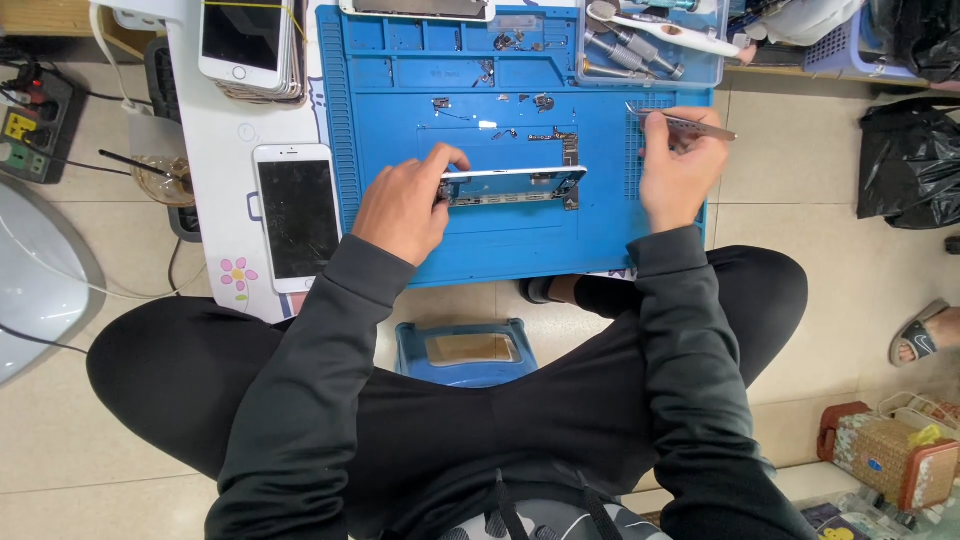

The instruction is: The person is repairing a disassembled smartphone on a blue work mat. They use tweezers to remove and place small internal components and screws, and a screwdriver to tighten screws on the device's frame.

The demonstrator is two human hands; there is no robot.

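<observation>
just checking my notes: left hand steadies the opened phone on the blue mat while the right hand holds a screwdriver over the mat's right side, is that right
Not quite. In the head view the right hand holds thin metal tweezers, not a screwdriver. The rest stands: the left hand steadies the opened phone on the blue mat, and the right hand is over the mat's right side.

Around one blue repair mat (400, 240) there were two hands, left (405, 205) and right (680, 175), one tweezers (690, 124), one opened phone (512, 184), and one white phone (297, 215).
</observation>
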